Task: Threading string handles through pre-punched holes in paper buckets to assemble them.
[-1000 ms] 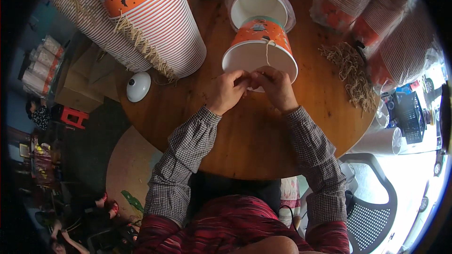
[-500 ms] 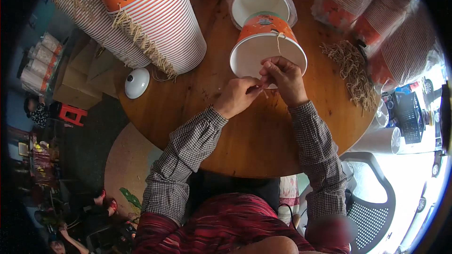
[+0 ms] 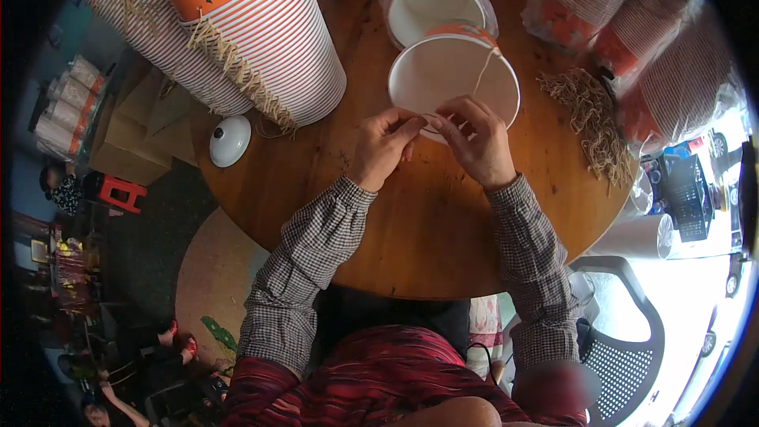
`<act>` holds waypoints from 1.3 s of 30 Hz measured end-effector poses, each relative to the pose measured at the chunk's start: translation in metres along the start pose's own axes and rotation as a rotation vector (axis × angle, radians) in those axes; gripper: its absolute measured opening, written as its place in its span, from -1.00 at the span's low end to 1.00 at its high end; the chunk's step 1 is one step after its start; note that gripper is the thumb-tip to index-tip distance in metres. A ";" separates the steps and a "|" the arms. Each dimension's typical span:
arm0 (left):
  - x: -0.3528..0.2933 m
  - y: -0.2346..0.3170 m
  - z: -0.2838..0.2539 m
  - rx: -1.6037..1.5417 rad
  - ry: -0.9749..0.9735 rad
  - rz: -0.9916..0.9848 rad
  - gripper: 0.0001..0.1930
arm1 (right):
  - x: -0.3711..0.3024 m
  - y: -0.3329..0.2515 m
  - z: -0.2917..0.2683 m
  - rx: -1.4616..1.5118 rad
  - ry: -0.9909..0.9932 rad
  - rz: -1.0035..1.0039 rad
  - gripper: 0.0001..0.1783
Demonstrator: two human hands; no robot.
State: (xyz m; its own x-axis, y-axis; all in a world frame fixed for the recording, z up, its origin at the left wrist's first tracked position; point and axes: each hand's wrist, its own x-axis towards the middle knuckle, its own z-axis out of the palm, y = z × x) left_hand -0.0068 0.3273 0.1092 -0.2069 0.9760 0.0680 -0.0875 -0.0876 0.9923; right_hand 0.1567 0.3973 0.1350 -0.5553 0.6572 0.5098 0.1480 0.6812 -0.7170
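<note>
A paper bucket (image 3: 431, 71), white inside and orange printed outside, lies tipped on the round wooden table with its mouth facing me. From the far right part of its rim, a thin tan cord (image 3: 483, 71) runs across the mouth to my right hand (image 3: 481, 142). Thumb and fingers of that hand are pinched together on the cord at the bucket's near rim. My left hand (image 3: 383, 146) is closed in a pinch just left of it, with a thin length of cord between the two hands. The cord's exact end is hidden by my fingers.
Behind stands another white-lined bucket (image 3: 435, 12) in plastic. Tall nested bucket stacks (image 3: 269, 39) with cord loops rise at left, beside a white lid (image 3: 230, 141). A pile of loose cords (image 3: 585, 122) and plastic-wrapped buckets (image 3: 680, 63) lie at right.
The bucket has tipped so its mouth faces me more and less orange shows. The cord is drawn longer across the mouth. My left hand has moved slightly left.
</note>
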 end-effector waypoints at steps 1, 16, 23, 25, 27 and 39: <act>0.000 0.001 0.000 -0.013 0.038 -0.001 -0.85 | 0.000 -0.004 -0.001 -0.001 0.001 0.000 -0.81; -0.010 0.029 0.000 -0.201 0.018 -0.087 -0.81 | -0.006 0.013 0.005 0.101 -0.032 -0.024 -0.80; -0.008 0.026 -0.002 -0.063 0.038 -0.012 -0.81 | -0.007 0.013 0.001 0.454 -0.080 0.303 -0.82; -0.007 0.020 -0.003 0.048 0.049 0.101 -0.83 | -0.007 0.009 0.003 0.461 -0.051 0.307 -0.84; -0.005 0.012 -0.001 0.159 0.058 0.212 -0.85 | -0.007 0.006 0.005 0.500 0.076 0.291 -0.85; 0.002 -0.004 -0.003 0.389 0.177 0.387 -0.93 | -0.008 -0.004 0.000 -0.136 0.172 0.030 -0.84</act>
State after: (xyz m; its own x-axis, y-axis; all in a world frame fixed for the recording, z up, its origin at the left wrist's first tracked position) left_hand -0.0099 0.3287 0.1048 -0.3151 0.8363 0.4487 0.3845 -0.3197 0.8660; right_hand 0.1605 0.3890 0.1337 -0.4025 0.7152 0.5714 0.2778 0.6902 -0.6682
